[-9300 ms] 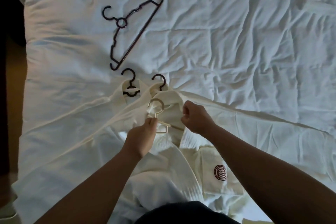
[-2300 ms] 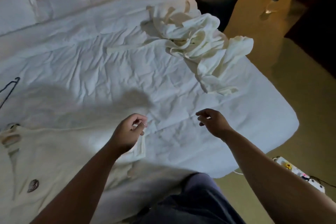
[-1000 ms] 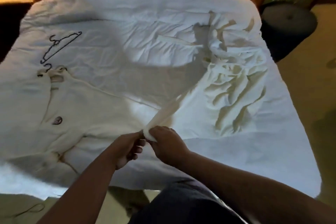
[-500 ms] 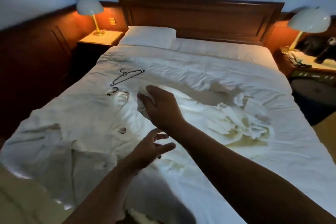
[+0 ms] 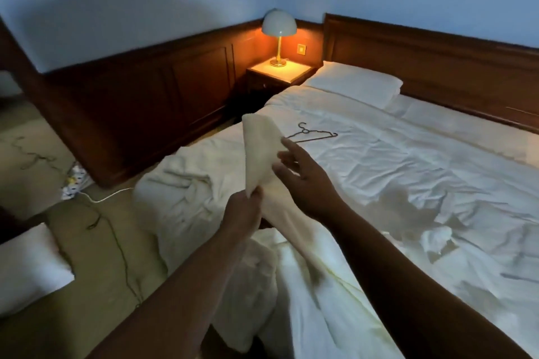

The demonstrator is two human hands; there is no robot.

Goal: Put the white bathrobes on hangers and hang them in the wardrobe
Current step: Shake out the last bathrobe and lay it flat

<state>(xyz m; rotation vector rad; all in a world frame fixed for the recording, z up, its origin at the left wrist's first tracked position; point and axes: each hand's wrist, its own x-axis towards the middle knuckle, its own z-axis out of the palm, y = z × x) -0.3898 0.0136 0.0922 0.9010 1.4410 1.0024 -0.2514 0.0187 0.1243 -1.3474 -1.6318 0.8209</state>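
Observation:
My left hand (image 5: 244, 211) pinches the lower end of a raised white bathrobe part (image 5: 260, 151), which stands up in front of me and trails down toward my body. Beside the cloth, my right hand (image 5: 303, 176) has its fingers spread and touches it. A white bathrobe (image 5: 180, 198) lies bunched along the bed's left edge. Further right, a second bathrobe (image 5: 420, 213) is crumpled on the duvet. One dark, bare hanger (image 5: 316, 135) rests flat on the bed past my hands. No wardrobe is in view.
The white bed (image 5: 408, 160) fills the right side, with a pillow (image 5: 354, 84) by the wooden headboard. A lit lamp (image 5: 278, 35) stands on a nightstand (image 5: 278, 74). Cables (image 5: 113, 230) and a power strip (image 5: 73, 183) lie on the floor, with a white cushion (image 5: 26, 268) at the lower left.
The view swung left toward the nightstand. The cloth rose off the bed; my left hand took hold of its end, and my right hand loosened its grip and spread its fingers.

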